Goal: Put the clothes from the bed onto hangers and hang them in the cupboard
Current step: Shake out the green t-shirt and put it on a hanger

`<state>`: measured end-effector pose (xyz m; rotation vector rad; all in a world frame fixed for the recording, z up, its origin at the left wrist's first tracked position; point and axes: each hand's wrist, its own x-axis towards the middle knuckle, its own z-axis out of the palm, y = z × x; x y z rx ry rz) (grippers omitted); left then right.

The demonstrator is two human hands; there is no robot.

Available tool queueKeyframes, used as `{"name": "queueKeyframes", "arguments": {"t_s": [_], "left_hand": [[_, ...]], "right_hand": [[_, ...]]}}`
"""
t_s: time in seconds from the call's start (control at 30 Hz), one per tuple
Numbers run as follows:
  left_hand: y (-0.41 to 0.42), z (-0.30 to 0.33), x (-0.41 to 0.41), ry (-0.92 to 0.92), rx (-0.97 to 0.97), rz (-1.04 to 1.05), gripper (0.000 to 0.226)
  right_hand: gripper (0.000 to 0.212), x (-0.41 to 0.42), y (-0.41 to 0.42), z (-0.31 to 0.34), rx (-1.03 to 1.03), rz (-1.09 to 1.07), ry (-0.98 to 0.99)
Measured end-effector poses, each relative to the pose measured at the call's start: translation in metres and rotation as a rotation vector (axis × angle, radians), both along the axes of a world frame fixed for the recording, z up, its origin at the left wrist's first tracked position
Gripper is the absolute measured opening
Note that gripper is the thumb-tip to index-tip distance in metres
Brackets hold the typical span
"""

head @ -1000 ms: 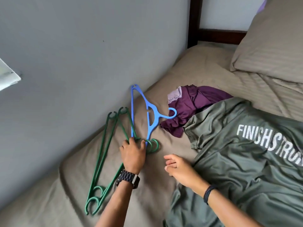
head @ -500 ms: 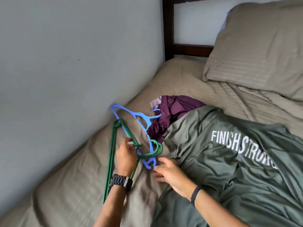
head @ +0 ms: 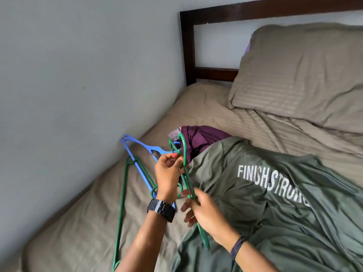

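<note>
A green T-shirt [head: 275, 203] printed FINISH STRONG lies spread on the bed, partly over a purple garment [head: 202, 138]. My left hand [head: 169, 173] pinches a green hanger [head: 184, 154] near its hook, lifted off the bed. My right hand [head: 204, 213] grips the same hanger lower down on its arm. A blue hanger [head: 137, 163] and another green hanger [head: 121, 203] lie on the sheet by the wall, tangled under my left hand.
The bed sheet [head: 78, 232] runs along a grey wall [head: 78, 75] on the left. A pillow [head: 304, 71] and dark wooden headboard [head: 186, 46] stand at the far end.
My left hand has lifted one green hanger up off the sheet. My right hand, empty before, now grips that hanger's arm. The view has swung left and back.
</note>
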<state>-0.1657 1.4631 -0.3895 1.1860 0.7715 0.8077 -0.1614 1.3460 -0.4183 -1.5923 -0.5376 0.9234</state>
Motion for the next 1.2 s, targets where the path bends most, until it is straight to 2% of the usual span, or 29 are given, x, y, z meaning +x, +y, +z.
{"name": "queueKeyframes", "arguments": {"t_s": [0.1,0.2,0.27,0.33,0.43,0.57,0.67,0.77,0.83,0.87,0.9,0.97,1.07,1.13,1.2], "left_hand": [[-0.013,-0.006,0.014,0.065,0.144,-0.107,0.016],[-0.032,-0.024,0.028,0.216,0.298,-0.123,0.023],[-0.054,-0.032,0.04,0.264,0.266,-0.178,0.022],[-0.078,-0.034,0.053,0.248,0.157,-0.254,0.032],[-0.097,-0.04,0.079,0.236,0.106,-0.18,0.05],[-0.115,-0.044,0.112,0.196,-0.144,-0.258,0.031],[-0.134,-0.04,0.129,0.169,-0.125,-0.334,0.014],[-0.155,-0.039,0.149,0.135,-0.116,-0.441,0.009],[-0.165,-0.041,0.161,0.158,-0.074,-0.512,0.01],[-0.167,-0.042,0.167,0.2,-0.009,-0.565,0.015],[-0.166,-0.043,0.174,0.249,0.07,-0.628,0.02],[-0.159,-0.042,0.188,0.406,0.366,-0.748,0.023],[-0.137,-0.038,0.219,0.624,0.859,-0.632,0.027],[-0.115,-0.035,0.239,0.774,0.991,-0.557,0.026],[-0.093,-0.035,0.256,0.908,1.021,-0.545,0.029]], "right_hand": [[0.019,0.033,-0.032,0.011,-0.033,-0.165,-0.152],[0.02,0.064,-0.066,0.023,0.006,-0.287,0.04],[0.019,0.08,-0.088,0.03,0.051,-0.344,0.138],[0.021,0.092,-0.109,0.033,0.082,-0.354,0.142],[0.021,0.107,-0.136,0.033,0.102,-0.371,0.153],[0.022,0.135,-0.166,0.033,0.129,-0.465,0.034],[0.021,0.166,-0.188,0.033,-0.072,-0.593,-0.15],[0.024,0.195,-0.209,0.027,-0.211,-0.68,-0.162],[0.017,0.209,-0.22,0.023,-0.259,-0.729,-0.235],[0.008,0.213,-0.223,0.022,-0.267,-0.754,-0.295],[0.014,0.215,-0.226,0.022,-0.267,-0.792,-0.349],[0.032,0.218,-0.229,0.021,-0.243,-0.883,-0.426],[0.037,0.223,-0.231,0.023,-0.268,-0.957,-0.471],[0.036,0.227,-0.233,0.022,-0.288,-0.979,-0.498],[0.035,0.229,-0.234,0.019,-0.301,-1.006,-0.521]]}}
